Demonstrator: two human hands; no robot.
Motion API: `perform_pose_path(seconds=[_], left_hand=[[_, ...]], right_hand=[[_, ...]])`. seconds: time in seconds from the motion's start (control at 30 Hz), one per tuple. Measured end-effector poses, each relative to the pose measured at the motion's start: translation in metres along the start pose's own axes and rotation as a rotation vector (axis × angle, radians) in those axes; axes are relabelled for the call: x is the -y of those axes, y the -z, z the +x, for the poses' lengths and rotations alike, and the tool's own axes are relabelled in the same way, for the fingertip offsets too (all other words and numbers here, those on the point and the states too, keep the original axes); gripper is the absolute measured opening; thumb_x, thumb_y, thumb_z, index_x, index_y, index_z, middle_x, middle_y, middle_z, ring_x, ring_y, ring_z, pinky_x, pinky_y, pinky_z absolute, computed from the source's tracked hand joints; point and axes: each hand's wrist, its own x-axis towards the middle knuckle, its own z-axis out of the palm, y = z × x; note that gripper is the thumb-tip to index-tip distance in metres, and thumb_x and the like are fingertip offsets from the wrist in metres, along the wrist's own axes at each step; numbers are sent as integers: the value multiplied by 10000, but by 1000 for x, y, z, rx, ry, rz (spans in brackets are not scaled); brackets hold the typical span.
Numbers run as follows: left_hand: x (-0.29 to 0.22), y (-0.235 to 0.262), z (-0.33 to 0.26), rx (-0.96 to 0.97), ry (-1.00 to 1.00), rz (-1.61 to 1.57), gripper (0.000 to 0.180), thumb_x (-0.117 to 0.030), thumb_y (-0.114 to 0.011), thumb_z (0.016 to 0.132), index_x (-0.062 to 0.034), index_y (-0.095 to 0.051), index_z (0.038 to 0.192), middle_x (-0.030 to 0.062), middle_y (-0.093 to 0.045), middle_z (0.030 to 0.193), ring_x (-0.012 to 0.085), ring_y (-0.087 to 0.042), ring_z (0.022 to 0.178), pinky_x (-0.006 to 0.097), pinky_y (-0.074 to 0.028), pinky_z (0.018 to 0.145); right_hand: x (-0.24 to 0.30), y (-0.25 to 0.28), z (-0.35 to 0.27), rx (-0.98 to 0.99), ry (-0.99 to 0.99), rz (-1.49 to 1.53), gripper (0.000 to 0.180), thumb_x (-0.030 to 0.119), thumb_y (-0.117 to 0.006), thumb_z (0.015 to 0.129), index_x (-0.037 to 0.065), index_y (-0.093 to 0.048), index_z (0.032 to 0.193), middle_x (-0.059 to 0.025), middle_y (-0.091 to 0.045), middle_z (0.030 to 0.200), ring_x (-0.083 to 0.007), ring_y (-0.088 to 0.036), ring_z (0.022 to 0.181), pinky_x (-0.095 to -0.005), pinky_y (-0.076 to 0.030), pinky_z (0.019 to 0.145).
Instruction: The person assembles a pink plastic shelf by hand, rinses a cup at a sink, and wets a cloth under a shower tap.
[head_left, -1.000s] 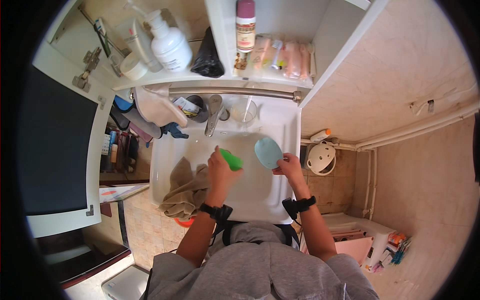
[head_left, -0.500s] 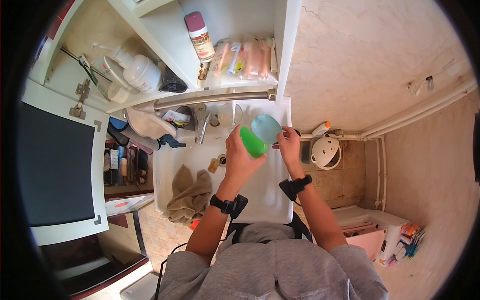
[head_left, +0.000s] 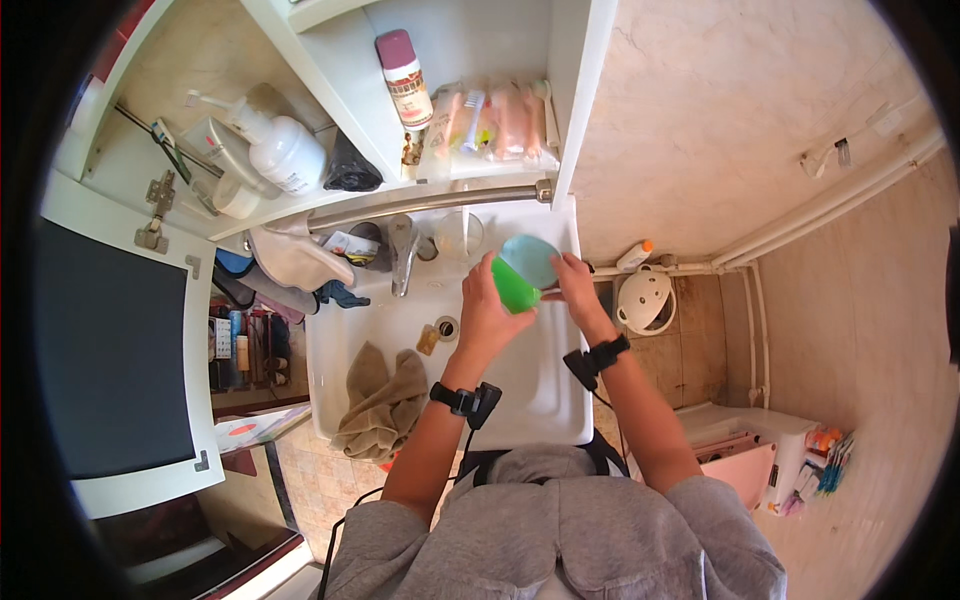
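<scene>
Above the white sink [head_left: 530,390], my left hand [head_left: 484,325] is closed around a bright green cup-like container [head_left: 514,289]. My right hand [head_left: 577,290] grips the edge of a round pale-blue plastic piece [head_left: 528,261], either a shallow cup or a lid; I cannot tell which. The two pieces are close together and overlap in the view, the green one nearer to me. A small yellow-brown piece [head_left: 428,340], perhaps soap or sponge, lies beside the drain [head_left: 447,327]. The brown towel [head_left: 378,400] hangs crumpled over the sink's near left edge.
A metal faucet [head_left: 403,255] and a clear cup [head_left: 459,234] stand at the sink's back, below a metal bar [head_left: 430,206]. Shelves above hold a pump bottle [head_left: 284,150] and a purple-capped can [head_left: 403,80]. An open cabinet door [head_left: 115,340] juts out at left.
Both hands stay over the sink. My left hand has shifted slightly right with the green container, which now overlaps the blue piece more. The view has tilted a little.
</scene>
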Motion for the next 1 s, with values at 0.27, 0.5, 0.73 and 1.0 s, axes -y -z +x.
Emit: perform_pose_path(seconds=[0.27,0.5,0.73,1.0], left_hand=[[0,32,-19,11,80,-107,1066,-240,-894,677,0,-274,1510,246,-466,1395,416,-441,1296,495,-399,1084],[13,36,-45,67,127,-180,1038,-250,-888,688,-7,-293,1502,247,-472,1379,408,-454,1277,483,-406,1078],[20,31,-50,70,154,-245,1009,-242,-878,688,-6,-313,1491,236,-468,1385,413,-460,1263,489,-391,1087],[25,15,-41,93,128,-267,985,-254,-869,676,-20,-344,1477,227,-460,1391,420,-457,1263,482,-392,1088]], right_hand=[[36,11,32,57,-186,211,334,254,-522,1043,-68,-573,1117,-159,-664,868,-219,-658,693,-340,-581,652],[27,33,31,113,-180,13,327,278,-515,1052,-34,-597,1106,-119,-668,861,-180,-652,680,-322,-577,647],[28,15,10,85,-27,-317,414,412,-546,1034,43,-611,1210,-51,-679,964,-160,-681,714,-306,-592,622],[17,-4,10,100,-29,-338,522,500,-545,1015,51,-553,1282,-104,-673,1014,-201,-694,676,-314,-567,549]])
